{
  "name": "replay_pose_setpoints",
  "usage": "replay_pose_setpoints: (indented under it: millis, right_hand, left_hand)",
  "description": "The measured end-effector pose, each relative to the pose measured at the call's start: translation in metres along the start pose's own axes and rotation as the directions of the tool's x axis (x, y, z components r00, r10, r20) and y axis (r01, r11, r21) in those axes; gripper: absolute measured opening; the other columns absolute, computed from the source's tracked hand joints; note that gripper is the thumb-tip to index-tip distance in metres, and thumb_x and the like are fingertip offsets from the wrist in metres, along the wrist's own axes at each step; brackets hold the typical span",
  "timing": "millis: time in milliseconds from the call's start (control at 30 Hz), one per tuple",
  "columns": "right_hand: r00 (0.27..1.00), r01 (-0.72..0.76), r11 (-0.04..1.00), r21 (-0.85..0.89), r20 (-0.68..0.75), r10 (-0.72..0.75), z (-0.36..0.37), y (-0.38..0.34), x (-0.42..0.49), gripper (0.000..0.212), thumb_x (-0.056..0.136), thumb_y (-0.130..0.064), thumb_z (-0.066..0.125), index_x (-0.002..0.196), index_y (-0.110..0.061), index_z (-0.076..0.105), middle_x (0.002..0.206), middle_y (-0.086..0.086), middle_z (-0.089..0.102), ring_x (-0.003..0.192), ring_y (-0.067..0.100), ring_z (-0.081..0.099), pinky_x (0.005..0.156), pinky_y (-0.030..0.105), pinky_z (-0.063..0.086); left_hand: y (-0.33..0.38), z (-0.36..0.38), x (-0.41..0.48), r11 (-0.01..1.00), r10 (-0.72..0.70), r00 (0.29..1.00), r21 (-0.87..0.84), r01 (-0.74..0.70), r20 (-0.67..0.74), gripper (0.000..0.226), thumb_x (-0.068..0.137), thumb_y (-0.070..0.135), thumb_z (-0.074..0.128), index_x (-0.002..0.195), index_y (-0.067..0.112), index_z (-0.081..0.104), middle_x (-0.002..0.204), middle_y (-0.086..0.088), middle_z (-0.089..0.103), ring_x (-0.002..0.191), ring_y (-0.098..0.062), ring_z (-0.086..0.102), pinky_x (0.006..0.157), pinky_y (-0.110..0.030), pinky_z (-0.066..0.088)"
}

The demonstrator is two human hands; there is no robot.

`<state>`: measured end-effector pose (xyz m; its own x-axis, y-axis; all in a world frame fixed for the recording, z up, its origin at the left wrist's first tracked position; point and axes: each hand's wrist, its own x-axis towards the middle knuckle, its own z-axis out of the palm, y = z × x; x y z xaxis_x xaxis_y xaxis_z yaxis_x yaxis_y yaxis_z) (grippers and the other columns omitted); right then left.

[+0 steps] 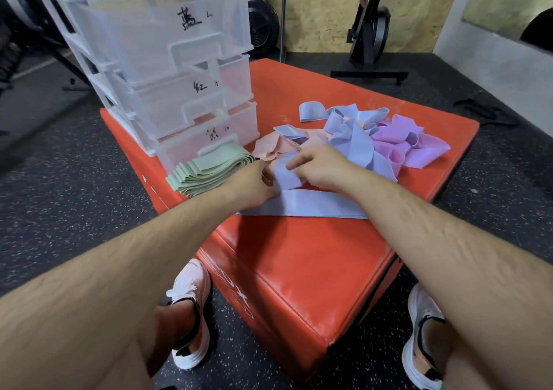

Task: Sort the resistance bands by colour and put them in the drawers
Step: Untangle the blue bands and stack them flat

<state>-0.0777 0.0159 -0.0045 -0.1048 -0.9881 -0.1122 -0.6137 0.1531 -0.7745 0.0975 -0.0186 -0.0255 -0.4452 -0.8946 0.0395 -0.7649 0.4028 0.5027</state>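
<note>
On the red padded box point(299, 255) a pale blue band point(311, 207) lies flat in front of me. My left hand point(251, 184) and my right hand point(320, 165) both pinch another blue band point(285, 175), folded up between them. A neat stack of green bands point(206, 171) lies to the left, against the lowest drawer. Pink bands point(275, 147) lie behind my hands. Further right is a loose heap of blue bands point(350, 132) and purple bands point(401, 144). The clear plastic drawer unit point(167, 60) stands at the box's back left, with drawers labelled in black marker.
Black speckled rubber floor surrounds the box. An exercise machine point(371, 30) and a weight plate point(263, 27) stand by the back wall. A dark strap point(481, 111) lies on the floor at right. My feet in white shoes point(191, 309) flank the box's near corner.
</note>
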Motion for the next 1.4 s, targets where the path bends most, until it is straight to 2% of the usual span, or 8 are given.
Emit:
replay_pose_setpoints:
  millis: [100, 267, 400, 500, 700, 967, 1133, 1400]
  right_hand:
    - [0.997, 0.013, 0.973, 0.23, -0.078, 0.005, -0.013, -0.011, -0.001, 0.032, 0.087, 0.003, 0.058, 0.106, -0.016, 0.075, 0.088, -0.008, 0.067, 0.076, 0.003, 0.061, 0.062, 0.009, 0.048]
    - [0.999, 0.014, 0.924, 0.383, -0.032, -0.002, -0.021, -0.014, -0.002, 0.045, 0.078, 0.01, 0.051, 0.107, -0.013, 0.076, 0.093, 0.003, 0.075, 0.085, 0.01, 0.071, 0.074, 0.023, 0.052]
    - [0.997, 0.075, 0.945, 0.317, -0.018, -0.074, -0.025, -0.016, -0.008, 0.031, 0.084, -0.002, 0.066, 0.11, -0.016, 0.076, 0.1, 0.002, 0.076, 0.089, 0.014, 0.068, 0.079, 0.027, 0.053]
    - [0.989, 0.144, 0.951, 0.273, -0.021, -0.144, -0.028, -0.017, -0.011, 0.016, 0.093, -0.012, 0.067, 0.106, -0.011, 0.076, 0.092, -0.008, 0.067, 0.073, -0.002, 0.057, 0.066, 0.01, 0.044]
    - [0.949, 0.299, 0.952, 0.061, -0.128, -0.289, -0.022, -0.019, -0.008, 0.021, 0.092, -0.02, 0.071, 0.081, -0.034, 0.06, 0.094, -0.004, 0.053, 0.068, 0.01, 0.048, 0.07, 0.02, 0.044]
    - [0.949, 0.31, 0.931, 0.193, -0.122, -0.291, -0.005, -0.025, 0.002, 0.019, 0.093, -0.008, 0.066, 0.082, -0.023, 0.061, 0.073, -0.003, 0.067, 0.061, 0.004, 0.06, 0.063, 0.018, 0.048]
    - [0.968, 0.234, 0.949, 0.213, -0.143, -0.207, -0.001, -0.021, 0.019, 0.007, 0.088, -0.014, 0.07, 0.093, -0.015, 0.066, 0.088, 0.007, 0.074, 0.074, 0.014, 0.066, 0.078, 0.041, 0.056]
    - [0.947, 0.211, 0.976, -0.053, -0.237, -0.218, -0.002, -0.019, 0.041, 0.002, 0.093, -0.022, 0.063, 0.093, -0.02, 0.063, 0.079, -0.008, 0.066, 0.073, 0.012, 0.06, 0.066, 0.03, 0.044]
  left_hand:
    - [-0.004, 0.001, -0.004, 0.999, 0.031, 0.999, -0.029, -0.032, -0.018, 0.027, 0.086, 0.029, 0.074, 0.088, 0.004, 0.064, 0.077, -0.004, 0.063, 0.069, -0.019, 0.054, 0.064, -0.029, 0.04]
    - [-0.006, 0.002, 0.001, 0.987, -0.014, 0.983, -0.161, -0.015, -0.182, 0.039, 0.085, 0.025, 0.071, 0.114, 0.013, 0.047, 0.091, 0.001, 0.059, 0.076, -0.019, 0.06, 0.07, -0.034, 0.049]
    - [0.004, -0.015, 0.004, 0.952, 0.154, 0.934, -0.205, -0.228, -0.322, 0.04, 0.086, 0.029, 0.074, 0.12, 0.029, 0.054, 0.109, 0.006, 0.05, 0.092, -0.009, 0.053, 0.082, -0.023, 0.044]
    - [0.011, -0.026, 0.006, 0.945, 0.252, 0.909, -0.116, -0.305, -0.332, 0.001, 0.091, 0.023, 0.067, 0.091, 0.022, 0.066, 0.083, 0.007, 0.059, 0.078, -0.011, 0.054, 0.073, -0.028, 0.044]
    - [0.023, -0.039, 0.005, 0.912, 0.046, 0.968, -0.385, -0.142, -0.247, 0.01, 0.094, 0.019, 0.06, 0.087, 0.012, 0.06, 0.075, -0.001, 0.068, 0.061, -0.009, 0.058, 0.061, -0.032, 0.05]
    - [0.027, -0.057, 0.009, 0.912, 0.037, 0.954, -0.381, -0.155, -0.298, 0.016, 0.093, 0.02, 0.065, 0.082, 0.009, 0.061, 0.061, 0.008, 0.054, 0.053, -0.001, 0.045, 0.055, -0.022, 0.039]
    - [0.029, -0.078, 0.009, 0.757, -0.067, 0.924, -0.623, -0.198, -0.376, 0.021, 0.096, 0.019, 0.062, 0.09, -0.001, 0.058, 0.076, -0.012, 0.056, 0.064, -0.019, 0.052, 0.06, -0.036, 0.048]
    - [0.011, -0.111, -0.001, 0.559, -0.12, 0.881, -0.764, -0.321, -0.457, 0.01, 0.099, 0.013, 0.058, 0.09, 0.013, 0.06, 0.077, 0.002, 0.067, 0.068, -0.013, 0.061, 0.063, -0.026, 0.052]
